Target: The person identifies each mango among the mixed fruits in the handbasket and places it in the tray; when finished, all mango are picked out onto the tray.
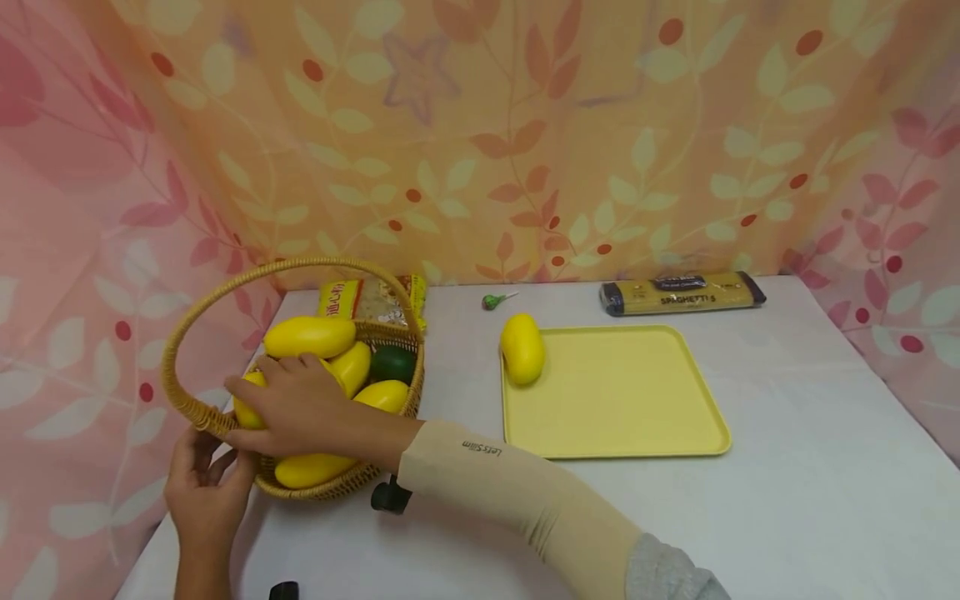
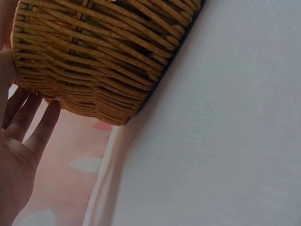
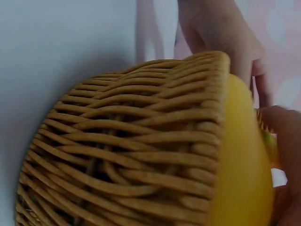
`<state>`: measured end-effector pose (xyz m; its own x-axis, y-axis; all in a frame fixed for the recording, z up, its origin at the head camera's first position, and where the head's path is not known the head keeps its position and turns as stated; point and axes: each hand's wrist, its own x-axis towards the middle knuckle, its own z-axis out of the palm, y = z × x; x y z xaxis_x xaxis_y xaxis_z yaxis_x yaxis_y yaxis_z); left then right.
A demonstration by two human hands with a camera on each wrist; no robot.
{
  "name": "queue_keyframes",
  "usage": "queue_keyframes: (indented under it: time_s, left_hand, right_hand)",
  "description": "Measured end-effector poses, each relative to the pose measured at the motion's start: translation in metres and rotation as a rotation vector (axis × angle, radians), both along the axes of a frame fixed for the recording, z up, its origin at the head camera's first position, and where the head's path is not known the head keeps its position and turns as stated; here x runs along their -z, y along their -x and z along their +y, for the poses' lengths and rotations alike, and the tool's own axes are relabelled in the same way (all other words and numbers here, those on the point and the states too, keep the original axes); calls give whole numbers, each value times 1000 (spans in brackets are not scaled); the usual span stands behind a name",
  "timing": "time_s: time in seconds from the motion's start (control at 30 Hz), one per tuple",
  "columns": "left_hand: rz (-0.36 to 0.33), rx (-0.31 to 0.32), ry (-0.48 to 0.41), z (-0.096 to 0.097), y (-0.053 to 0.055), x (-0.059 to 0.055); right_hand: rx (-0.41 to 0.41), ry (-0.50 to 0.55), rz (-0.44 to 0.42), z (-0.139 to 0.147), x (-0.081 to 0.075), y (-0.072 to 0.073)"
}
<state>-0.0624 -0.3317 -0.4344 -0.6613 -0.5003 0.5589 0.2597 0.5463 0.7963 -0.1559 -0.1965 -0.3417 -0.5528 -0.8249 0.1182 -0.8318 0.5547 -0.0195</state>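
Observation:
A wicker basket (image 1: 337, 487) with a tall arched handle holds several yellow mangoes (image 1: 309, 337) and a dark green fruit (image 1: 392, 364). My right hand (image 1: 303, 404) reaches into it from above. Its fingers curl over a mango (image 1: 251, 400) at the left side, partly hidden beneath the hand. At the foot of the handle, my left hand (image 1: 210, 483) grips the basket's left rim between thumb and fingers. In the left wrist view, the left fingers (image 2: 44, 125) lie against the woven wall (image 2: 94, 61). Another mango (image 3: 240, 155) bulges above the rim in the right wrist view.
One mango (image 1: 522, 349) lies on the left edge of a pale yellow tray (image 1: 615, 400). Behind the tray are a green-wrapped lollipop (image 1: 492, 301) and a spaghetti pack (image 1: 682, 293). A yellow food packet (image 1: 341, 298) lies behind the basket. Patterned curtains enclose the white table (image 1: 810, 467).

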Motion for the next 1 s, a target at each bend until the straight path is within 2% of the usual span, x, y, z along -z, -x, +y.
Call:
queue_keyframes:
  time_s: [0.07, 0.17, 0.4, 0.73, 1.0]
  left_hand:
    - [-5, -4, 1, 0, 0, -1]
    - [-11, -4, 6, 0, 0, -3]
    - [32, 46, 9, 1, -1, -5]
    - [34, 48, 14, 1, -3, -4]
    - [16, 58, 0, 2, -3, -5]
  right_hand:
    - [20, -71, 26, -3, 3, 1]
    - [26, -105, 54, -3, 7, 2]
    - [-8, -20, 11, 3, 11, 6]
    - [-79, 257, -121, 26, 19, 4]
    - [-161, 554, -254, 51, 25, 5]
